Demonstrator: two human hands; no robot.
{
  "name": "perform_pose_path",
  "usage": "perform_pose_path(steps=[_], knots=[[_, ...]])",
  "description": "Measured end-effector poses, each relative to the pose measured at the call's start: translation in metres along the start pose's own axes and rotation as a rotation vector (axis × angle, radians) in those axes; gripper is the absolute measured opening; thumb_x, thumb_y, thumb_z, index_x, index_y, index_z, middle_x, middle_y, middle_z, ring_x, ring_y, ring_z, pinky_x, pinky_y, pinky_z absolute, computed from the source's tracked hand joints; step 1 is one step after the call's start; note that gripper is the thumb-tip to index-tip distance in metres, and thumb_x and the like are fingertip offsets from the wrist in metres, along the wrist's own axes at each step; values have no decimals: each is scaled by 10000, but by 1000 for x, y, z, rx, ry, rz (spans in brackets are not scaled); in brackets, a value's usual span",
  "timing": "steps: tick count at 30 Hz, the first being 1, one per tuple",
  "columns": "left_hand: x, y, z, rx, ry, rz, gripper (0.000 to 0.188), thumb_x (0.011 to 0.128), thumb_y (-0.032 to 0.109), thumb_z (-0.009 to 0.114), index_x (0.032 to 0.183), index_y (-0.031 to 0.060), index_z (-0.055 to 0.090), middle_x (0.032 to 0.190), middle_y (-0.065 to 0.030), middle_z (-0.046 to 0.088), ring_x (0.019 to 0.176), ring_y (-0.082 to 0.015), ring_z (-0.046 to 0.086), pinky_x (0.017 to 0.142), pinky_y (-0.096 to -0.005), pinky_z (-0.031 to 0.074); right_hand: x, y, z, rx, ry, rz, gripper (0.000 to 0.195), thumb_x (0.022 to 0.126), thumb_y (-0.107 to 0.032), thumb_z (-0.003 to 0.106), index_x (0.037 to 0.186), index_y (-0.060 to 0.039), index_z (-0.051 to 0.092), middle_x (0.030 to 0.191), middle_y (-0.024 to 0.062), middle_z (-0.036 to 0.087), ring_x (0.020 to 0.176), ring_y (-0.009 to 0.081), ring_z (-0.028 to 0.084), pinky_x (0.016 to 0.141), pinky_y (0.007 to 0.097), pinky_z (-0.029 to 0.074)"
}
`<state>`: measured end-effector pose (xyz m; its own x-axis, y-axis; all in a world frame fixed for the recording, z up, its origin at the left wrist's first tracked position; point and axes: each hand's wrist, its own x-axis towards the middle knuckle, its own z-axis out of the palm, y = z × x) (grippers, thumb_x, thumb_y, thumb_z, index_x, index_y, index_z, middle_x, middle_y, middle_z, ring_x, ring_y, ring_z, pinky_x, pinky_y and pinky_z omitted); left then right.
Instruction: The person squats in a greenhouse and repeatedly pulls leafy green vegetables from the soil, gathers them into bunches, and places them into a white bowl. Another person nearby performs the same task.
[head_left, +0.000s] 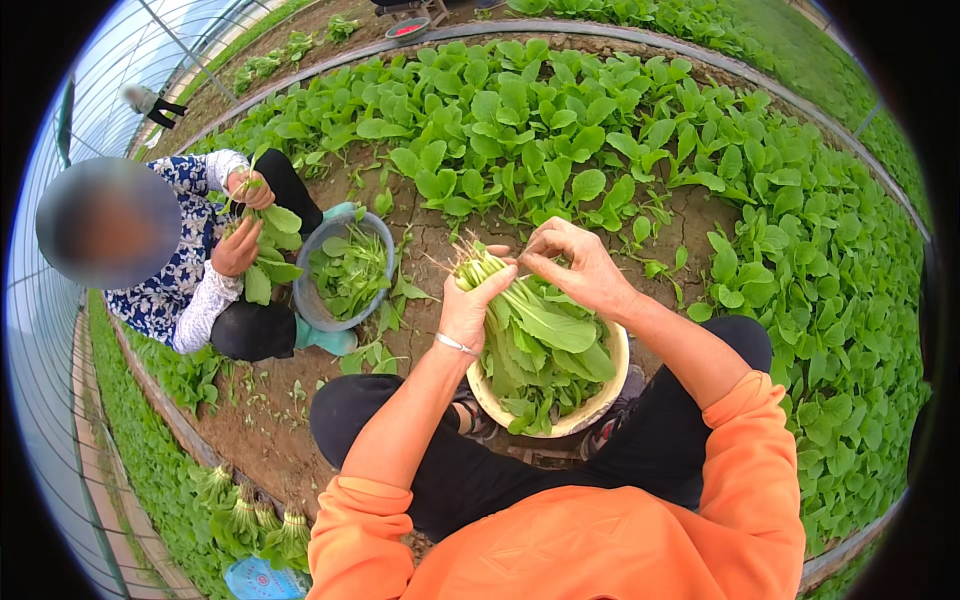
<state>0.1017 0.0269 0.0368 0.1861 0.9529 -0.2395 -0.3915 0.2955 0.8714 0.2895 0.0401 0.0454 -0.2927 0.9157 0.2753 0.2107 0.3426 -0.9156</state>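
My left hand (476, 300) grips a bunch of leafy greens (536, 319) around its pale stems. Thin roots stick out at the upper left of the bunch, and its leaves hang down to the right. Close to my left thumb, my right hand (574, 262) has its thumb and fingertips brought together beside the stems. Whether something thin is pinched there is too small to tell. Beneath the bunch, a cream-coloured basin (611, 405) between my feet holds more loose greens (536, 405).
At left, another person (199, 240) sits holding greens beside a grey-blue tub (390, 262) of leaves. Growing greens (517, 127) cover the bed ahead and to the right. Several tied bunches (244, 517) and a blue bag (262, 579) lie lower left. Bare soil (420, 330) separates us.
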Motion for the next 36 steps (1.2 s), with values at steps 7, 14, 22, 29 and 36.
perform_pose_path(steps=[7,14,22,29,36], knots=[[1,-20,-4,249,-50,39,343,799,11,732,1121,29,617,1005,-22,662,849,-107,635,766,-269,524,3,-13,7,16,-34,-20,231,801,-158,735,931,0,626,786,56,577,641,120,547,594,276,467],[-4,-17,4,237,-108,25,406,775,-52,702,1160,29,602,1045,-14,649,930,-109,611,832,-273,503,-1,-13,10,-58,-12,-189,139,818,-51,680,894,30,598,784,82,594,680,173,596,642,297,488],[-8,-1,7,176,-131,-29,373,782,9,703,1142,17,605,1026,-45,664,912,-135,630,824,-282,512,0,-5,14,-182,120,-237,419,791,-222,730,1098,14,570,1051,147,594,999,298,586,868,382,468],[-4,9,3,-48,-151,60,469,782,30,672,1225,-15,523,1011,-112,674,1011,-250,634,946,-393,493,-14,6,23,-106,-460,73,680,745,-506,720,1121,38,563,962,216,658,898,358,647,815,436,504],[-8,13,6,30,-278,70,495,766,51,705,1216,-11,509,874,-38,617,918,-203,626,1028,-419,423,-22,-1,28,-56,-350,78,610,754,-486,711,1078,15,581,863,214,654,796,331,658,736,418,508]])
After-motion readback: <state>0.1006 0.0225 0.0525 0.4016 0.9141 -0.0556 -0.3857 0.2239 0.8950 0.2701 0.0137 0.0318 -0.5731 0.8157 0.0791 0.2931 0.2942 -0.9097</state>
